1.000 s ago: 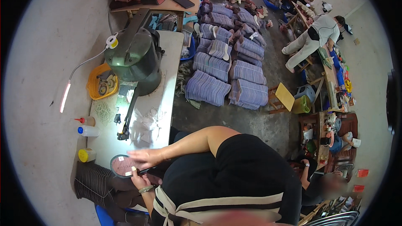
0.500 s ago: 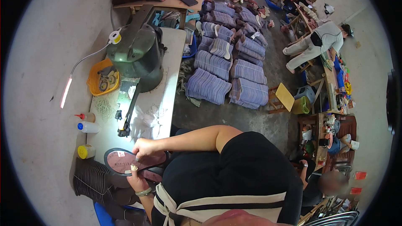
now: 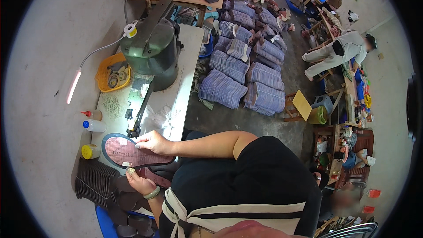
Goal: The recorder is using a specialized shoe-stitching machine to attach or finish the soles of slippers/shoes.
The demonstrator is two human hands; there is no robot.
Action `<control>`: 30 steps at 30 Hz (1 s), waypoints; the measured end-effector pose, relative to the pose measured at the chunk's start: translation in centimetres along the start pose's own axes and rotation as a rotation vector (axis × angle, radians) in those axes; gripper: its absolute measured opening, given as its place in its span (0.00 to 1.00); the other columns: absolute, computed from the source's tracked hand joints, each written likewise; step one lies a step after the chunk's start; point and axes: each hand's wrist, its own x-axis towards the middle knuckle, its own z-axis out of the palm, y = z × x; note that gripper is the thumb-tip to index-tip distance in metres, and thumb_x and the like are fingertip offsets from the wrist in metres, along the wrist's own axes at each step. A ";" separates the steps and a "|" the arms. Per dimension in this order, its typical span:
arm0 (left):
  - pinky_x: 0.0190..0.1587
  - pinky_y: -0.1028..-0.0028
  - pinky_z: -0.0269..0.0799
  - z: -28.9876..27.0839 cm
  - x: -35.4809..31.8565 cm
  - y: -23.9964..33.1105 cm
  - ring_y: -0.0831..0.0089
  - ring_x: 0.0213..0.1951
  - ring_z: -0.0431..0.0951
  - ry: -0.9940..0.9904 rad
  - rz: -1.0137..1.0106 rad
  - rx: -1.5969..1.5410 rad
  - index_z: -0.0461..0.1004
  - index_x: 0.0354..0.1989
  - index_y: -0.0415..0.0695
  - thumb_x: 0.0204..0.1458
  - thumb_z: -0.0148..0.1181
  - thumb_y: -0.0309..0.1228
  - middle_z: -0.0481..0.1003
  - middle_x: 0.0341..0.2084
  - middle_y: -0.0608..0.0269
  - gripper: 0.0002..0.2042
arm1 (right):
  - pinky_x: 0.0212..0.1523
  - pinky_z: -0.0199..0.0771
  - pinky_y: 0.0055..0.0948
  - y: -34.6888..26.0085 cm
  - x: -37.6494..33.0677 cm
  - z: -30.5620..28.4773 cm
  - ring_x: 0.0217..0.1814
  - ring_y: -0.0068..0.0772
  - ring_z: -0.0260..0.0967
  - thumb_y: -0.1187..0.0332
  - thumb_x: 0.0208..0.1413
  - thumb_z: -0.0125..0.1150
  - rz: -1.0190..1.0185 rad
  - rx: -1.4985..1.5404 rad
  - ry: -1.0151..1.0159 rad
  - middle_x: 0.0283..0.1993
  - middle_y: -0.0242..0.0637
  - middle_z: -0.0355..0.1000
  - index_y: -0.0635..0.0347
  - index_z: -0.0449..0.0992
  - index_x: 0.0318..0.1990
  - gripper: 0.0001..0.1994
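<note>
A pinkish-brown shoe sole (image 3: pixel 116 149) with a dark rim and pale labels lies tilted between my hands, over the sewing machine table's front edge. My right hand (image 3: pixel 155 143) pinches its far edge, thumb on top. My left hand (image 3: pixel 141 182), with a bangle at the wrist and a yellowish wrap on the thumb, grips the near edge beside a small label; its fingers are partly hidden. A second reddish sole (image 3: pixel 157 177) shows beneath, close to my left hand. Just beyond the sole stands the dark green sewing machine (image 3: pixel 150 46), its needle end near my right hand.
The white machine table (image 3: pixel 174 99) carries an orange basket (image 3: pixel 100 74), tangled thread and bottles (image 3: pixel 94 125). Stacked dark soles (image 3: pixel 94 183) stand nearby, above a blue bin (image 3: pixel 103 222). Bundled striped soles (image 3: pixel 222 88) cover the floor. A person (image 3: pixel 341 48) bends over a bench at right.
The sole has turned flatter and moved slightly left and up, showing more of its face. My left thumb has shifted from over the sole to its near edge.
</note>
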 end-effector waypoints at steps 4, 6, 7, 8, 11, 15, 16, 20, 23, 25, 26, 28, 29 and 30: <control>0.42 0.74 0.70 1.8 -0.2 0.5 0.71 0.39 0.74 0.062 0.084 -0.112 0.65 0.49 0.38 0.61 0.45 0.38 0.73 0.40 0.59 0.16 | 0.39 0.67 0.19 -0.6 -0.4 0.7 0.35 0.15 0.66 0.72 0.52 0.59 -0.013 0.103 0.036 0.33 0.29 0.75 0.66 0.77 0.41 0.10; 0.42 0.74 0.71 3.5 -1.1 2.1 0.71 0.38 0.74 0.139 0.028 -0.218 0.65 0.47 0.36 0.61 0.45 0.39 0.73 0.39 0.59 0.17 | 0.39 0.67 0.19 -0.7 -0.1 0.7 0.35 0.15 0.66 0.72 0.52 0.59 0.021 0.095 0.021 0.33 0.29 0.75 0.67 0.77 0.41 0.11; 0.40 0.74 0.71 4.8 -2.0 3.3 0.72 0.37 0.74 0.088 -0.062 -0.331 0.67 0.47 0.35 0.60 0.47 0.39 0.73 0.38 0.59 0.18 | 0.39 0.67 0.19 -0.9 -0.1 0.6 0.35 0.15 0.66 0.72 0.52 0.59 0.023 0.097 0.017 0.33 0.29 0.75 0.67 0.77 0.41 0.11; 0.39 0.75 0.71 5.3 -2.5 3.9 0.73 0.37 0.74 0.037 -0.152 -0.443 0.68 0.46 0.34 0.59 0.49 0.39 0.73 0.37 0.60 0.18 | 0.40 0.68 0.20 -1.1 -0.3 0.4 0.36 0.17 0.67 0.71 0.51 0.59 -0.008 0.031 -0.023 0.34 0.30 0.76 0.67 0.77 0.42 0.11; 0.36 0.75 0.71 1.5 -1.4 2.6 0.74 0.35 0.74 -0.252 -0.127 0.074 0.71 0.43 0.32 0.56 0.52 0.35 0.73 0.35 0.61 0.16 | 0.42 0.69 0.22 -1.0 -0.6 -0.2 0.37 0.20 0.69 0.70 0.50 0.61 -0.029 -0.138 -0.141 0.35 0.34 0.77 0.67 0.76 0.42 0.13; 0.28 0.79 0.65 1.8 -2.7 2.0 0.81 0.27 0.70 -0.095 -0.209 -0.003 0.74 0.31 0.36 0.55 0.53 0.30 0.71 0.26 0.68 0.09 | 0.40 0.72 0.24 -0.2 0.1 -1.7 0.36 0.23 0.72 0.68 0.43 0.65 0.077 -0.272 -0.297 0.34 0.40 0.77 0.67 0.78 0.38 0.14; 0.26 0.80 0.63 2.1 -2.6 1.9 0.82 0.26 0.68 -0.051 -0.245 0.017 0.73 0.28 0.40 0.55 0.54 0.29 0.70 0.24 0.70 0.07 | 0.39 0.72 0.23 0.0 0.1 -1.8 0.34 0.22 0.72 0.69 0.44 0.65 0.090 -0.314 -0.281 0.33 0.39 0.77 0.67 0.78 0.38 0.14; 0.25 0.81 0.61 3.6 -1.2 -0.4 0.86 0.23 0.65 0.006 -0.167 -0.059 0.68 0.24 0.47 0.52 0.57 0.26 0.66 0.20 0.76 0.06 | 0.38 0.71 0.24 0.4 -0.2 -1.2 0.35 0.21 0.70 0.73 0.46 0.60 0.041 -0.331 -0.116 0.33 0.37 0.75 0.68 0.77 0.37 0.10; 0.30 0.79 0.65 4.8 -0.1 -0.6 0.83 0.26 0.69 0.021 -0.199 -0.206 0.69 0.28 0.46 0.51 0.57 0.24 0.69 0.24 0.74 0.03 | 0.37 0.70 0.31 0.3 -0.2 -0.7 0.34 0.41 0.70 0.73 0.47 0.60 -0.385 -0.718 0.004 0.31 0.44 0.72 0.67 0.76 0.37 0.10; 0.33 0.78 0.67 5.4 1.1 -0.4 0.81 0.29 0.72 -0.014 -0.174 -0.270 0.71 0.31 0.44 0.51 0.57 0.24 0.71 0.26 0.71 0.02 | 0.39 0.71 0.35 -0.2 0.5 -0.9 0.35 0.45 0.69 0.67 0.45 0.64 -0.577 -1.014 -0.068 0.36 0.45 0.71 0.66 0.73 0.46 0.19; 0.32 0.79 0.68 5.8 1.5 0.4 0.81 0.29 0.72 0.004 -0.218 -0.281 0.72 0.33 0.43 0.51 0.56 0.24 0.72 0.26 0.71 0.02 | 0.39 0.70 0.36 -1.4 0.4 -0.7 0.36 0.45 0.69 0.63 0.43 0.66 -0.577 -1.041 -0.127 0.39 0.45 0.70 0.65 0.69 0.51 0.26; 0.36 0.78 0.70 6.2 2.1 0.6 0.79 0.33 0.74 0.011 -0.209 -0.271 0.72 0.39 0.39 0.52 0.55 0.24 0.74 0.31 0.68 0.07 | 0.37 0.71 0.37 -2.4 0.1 -0.9 0.34 0.45 0.68 0.52 0.39 0.69 -0.577 -1.130 -0.251 0.41 0.45 0.67 0.60 0.60 0.60 0.41; 0.38 0.77 0.70 6.3 2.3 0.4 0.78 0.35 0.74 0.025 -0.210 -0.305 0.72 0.41 0.39 0.52 0.54 0.23 0.75 0.34 0.66 0.09 | 0.37 0.71 0.37 -2.8 0.1 -1.3 0.34 0.45 0.68 0.52 0.39 0.69 -0.575 -1.125 -0.267 0.41 0.45 0.67 0.60 0.60 0.60 0.41; 0.39 0.76 0.70 6.4 2.6 0.3 0.77 0.36 0.74 0.054 -0.171 -0.273 0.72 0.42 0.38 0.52 0.54 0.23 0.75 0.34 0.66 0.10 | 0.34 0.71 0.37 -3.4 0.2 -1.6 0.32 0.44 0.68 0.49 0.38 0.68 -0.450 -1.226 -0.331 0.38 0.44 0.66 0.59 0.59 0.61 0.42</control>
